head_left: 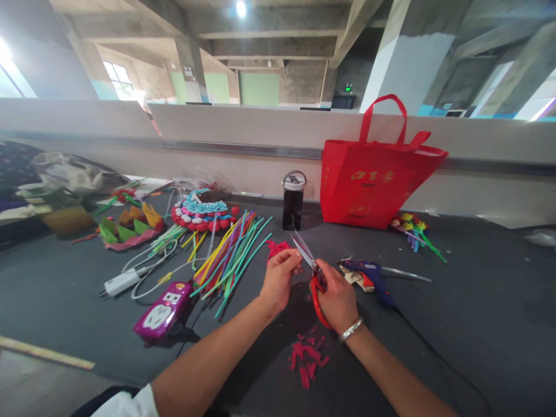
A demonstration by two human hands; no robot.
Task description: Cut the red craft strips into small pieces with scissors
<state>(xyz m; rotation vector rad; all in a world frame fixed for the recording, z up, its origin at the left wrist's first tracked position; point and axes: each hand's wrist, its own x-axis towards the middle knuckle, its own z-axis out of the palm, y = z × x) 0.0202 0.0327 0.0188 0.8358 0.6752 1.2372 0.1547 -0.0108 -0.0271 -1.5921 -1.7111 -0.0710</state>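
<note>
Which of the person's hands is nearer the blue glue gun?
Right. The right hand, on the scissors, is close beside the glue gun; the left hand is farther off, past the scissors.

Ceiling lamp (241,8) glaring | left-edge window (13,81) blown out | soft shadows on dark tabletop (486,295) | edges stretched, blurry

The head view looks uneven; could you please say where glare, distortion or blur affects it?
In the head view, the ceiling lamp and left-edge window glare white; the red bag leans outward, as wide-angle distortion would make it; the plastic bag at far left looks smeared, while the scissors are clearer.
</note>
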